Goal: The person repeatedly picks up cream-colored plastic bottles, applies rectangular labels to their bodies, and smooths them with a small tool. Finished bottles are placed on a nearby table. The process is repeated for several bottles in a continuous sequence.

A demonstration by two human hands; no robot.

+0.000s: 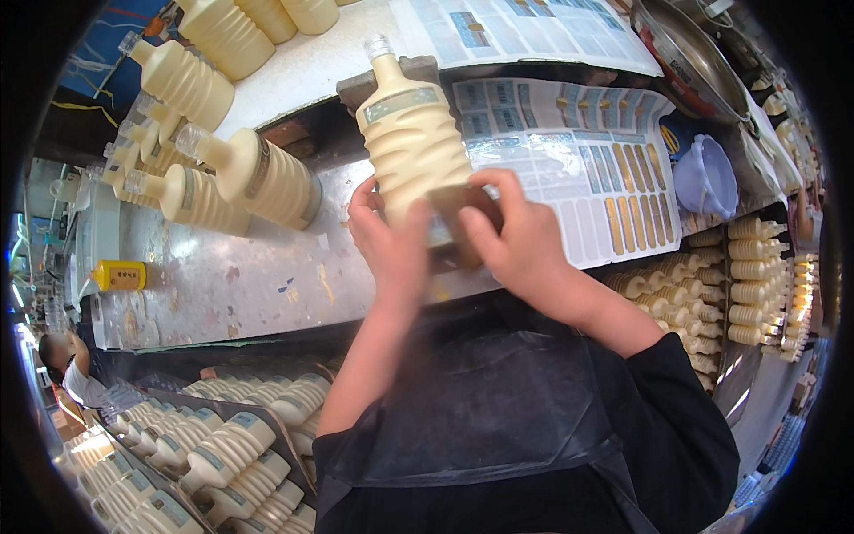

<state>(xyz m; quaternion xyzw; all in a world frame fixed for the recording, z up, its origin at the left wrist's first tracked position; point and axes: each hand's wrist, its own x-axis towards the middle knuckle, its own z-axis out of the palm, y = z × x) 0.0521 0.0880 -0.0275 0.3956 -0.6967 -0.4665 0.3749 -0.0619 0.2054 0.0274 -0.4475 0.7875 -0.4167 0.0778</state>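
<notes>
A cream bottle [414, 142] with wavy ridges and a clear neck lies tilted on the worktable, its upper part against a dark grey block [356, 89]. It carries a grey-blue label band at the shoulder. Around the lower left of the bottle my left hand [391, 245] is closed, its thumb smeared by motion. My right hand [525, 240] grips a flat dark brown pad [467, 209] and presses it on the bottle's lower front. Part of the bottle's base is hidden behind the pad and fingers.
Several similar bottles [267, 178] stand on the left. Label sheets [578, 178] cover the right side of the metal worktable [267, 298], beside a lilac bucket [705, 176]. A yellow container [118, 275] sits at the left edge. Racks of bottles [227, 454] flank me; a person [78, 374] is far left.
</notes>
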